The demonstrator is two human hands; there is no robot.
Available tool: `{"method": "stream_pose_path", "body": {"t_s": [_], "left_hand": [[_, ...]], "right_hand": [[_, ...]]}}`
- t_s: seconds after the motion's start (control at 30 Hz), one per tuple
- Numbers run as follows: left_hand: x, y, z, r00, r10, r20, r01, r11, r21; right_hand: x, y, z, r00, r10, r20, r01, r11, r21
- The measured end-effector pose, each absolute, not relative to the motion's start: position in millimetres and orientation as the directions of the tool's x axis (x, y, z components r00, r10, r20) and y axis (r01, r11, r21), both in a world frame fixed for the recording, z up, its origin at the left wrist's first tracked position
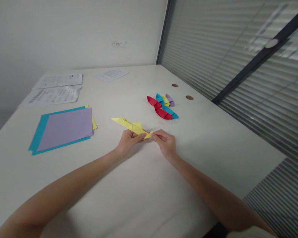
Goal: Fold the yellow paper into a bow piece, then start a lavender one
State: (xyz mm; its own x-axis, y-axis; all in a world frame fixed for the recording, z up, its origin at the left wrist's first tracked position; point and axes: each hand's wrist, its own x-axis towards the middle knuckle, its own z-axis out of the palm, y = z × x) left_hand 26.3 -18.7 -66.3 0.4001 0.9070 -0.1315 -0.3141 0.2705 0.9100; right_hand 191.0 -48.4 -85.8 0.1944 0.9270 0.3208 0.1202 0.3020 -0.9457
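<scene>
A long yellow folded paper [130,125] is held over the middle of the table, its pointed end reaching to the left. My left hand [129,140] is closed around its lower part, thumb on top and fingers beneath. At the paper's right tip, my right hand [164,141] pinches a small end between thumb and fingertips. Just beyond the hands, to the right, lies a group of small folded paper pieces: red ones [163,113], blue ones [171,112], a yellow one [165,100] and a purple one [170,99].
Left of the hands lies a stack of paper sheets, purple [67,129] on top of blue [38,134], with a yellow corner [94,123] showing. Printed papers [56,89] lie at the back left, another sheet [112,75] near the wall. Window blinds [233,56] border the table's right side.
</scene>
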Motion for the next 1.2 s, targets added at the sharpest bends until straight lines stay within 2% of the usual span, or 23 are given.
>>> {"method": "stream_pose_path", "body": {"t_s": [0.27, 0.37, 0.5, 0.6, 0.87, 1.03, 1.2], "left_hand": [[26.0, -18.2, -70.1, 0.380, 0.920, -0.092, -0.320, 0.224, 0.920], [26.4, -18.3, -70.2, 0.384, 0.912, -0.142, -0.370, 0.293, 0.882], [26.4, -18.0, -69.3, 0.432, 0.856, -0.284, -0.395, 0.462, 0.794], [26.2, -16.8, -70.0, 0.457, 0.833, -0.311, -0.379, 0.498, 0.780], [25.7, -12.6, -75.2, 0.424, 0.901, -0.089, -0.258, 0.214, 0.942], [24.6, -12.3, -73.7, 0.369, 0.926, -0.084, -0.236, 0.180, 0.955], [24.9, -13.4, -69.1, 0.318, 0.945, -0.076, -0.215, 0.150, 0.965]], "right_hand": [[187.0, -47.0, -86.2, 0.201, 0.966, 0.161, 0.052, 0.154, -0.987], [185.8, -47.0, -84.7, 0.211, 0.970, 0.124, 0.052, 0.116, -0.992], [185.2, -45.4, -84.2, 0.216, 0.976, 0.009, 0.023, 0.004, -1.000], [186.3, -44.1, -84.4, 0.191, 0.980, -0.051, 0.000, -0.052, -0.999], [187.9, -43.0, -88.2, 0.112, 0.994, 0.007, 0.058, 0.001, -0.998], [189.1, -41.8, -87.2, 0.097, 0.995, -0.007, 0.004, -0.007, -1.000], [190.9, -43.5, -83.4, 0.026, 0.999, 0.029, 0.068, 0.028, -0.997]]}}
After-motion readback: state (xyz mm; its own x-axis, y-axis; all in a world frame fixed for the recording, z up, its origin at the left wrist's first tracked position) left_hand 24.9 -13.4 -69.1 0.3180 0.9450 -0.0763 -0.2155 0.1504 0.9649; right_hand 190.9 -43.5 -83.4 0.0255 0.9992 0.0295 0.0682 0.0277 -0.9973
